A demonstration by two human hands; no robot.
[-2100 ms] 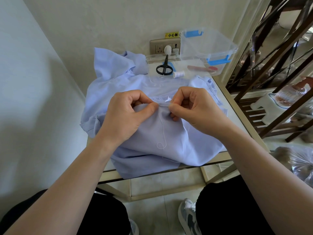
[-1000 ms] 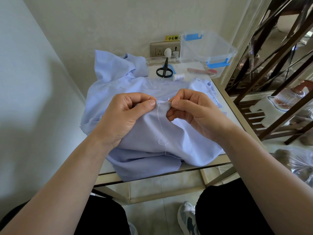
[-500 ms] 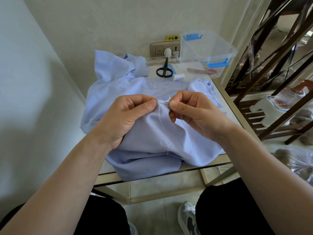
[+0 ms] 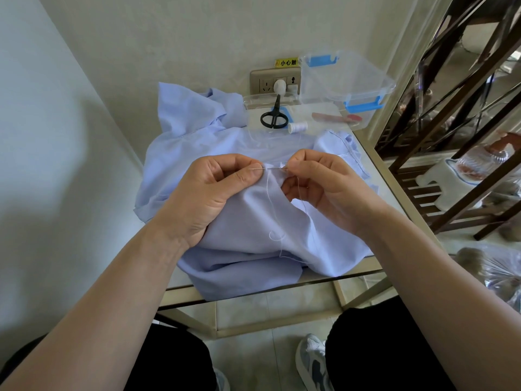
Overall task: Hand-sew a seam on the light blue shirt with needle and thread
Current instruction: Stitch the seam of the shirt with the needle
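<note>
While seated at a small counter (image 4: pixel 338 273) pushed against a pale wall (image 4: pixel 197 38), sewing by hand. Draped over most of that counter, from the far left corner to the near edge and hanging past it: a light blue shirt (image 4: pixel 248 221), rumpled, with a raised fold near the middle. At the far right corner, a clear box (image 4: pixel 346 80) with blue clips. Beside it along the far edge, a clear lid (image 4: pixel 255 119) lying flat. Behind both, on the wall, a socket plate (image 4: pixel 265 80) with a white plug (image 4: pixel 279 86) in it.

Above the middle of the shirt, both hands close together. At the left hand (image 4: pixel 208 193), fingers curled, thumb and forefinger pinching the raised fold of shirt, heel resting on the cloth. At the right hand (image 4: pixel 324 187), thumb and forefinger clamped on the blunt end of the needle, other fingers curled underneath.

On the clear lid, black scissors (image 4: pixel 275 117), handles toward the near edge. Just to their right, a white spool (image 4: pixel 297 127) lying on its side.

From the fold, a white thread (image 4: pixel 270 210) trailing down the cloth toward the near edge, with a small loop low down. Past the right palm, a second strand running down.

Between the two thumbs, lying level, the needle (image 4: pixel 275 168), passed through the edge of the fold, tip showing at the left thumb.
</note>
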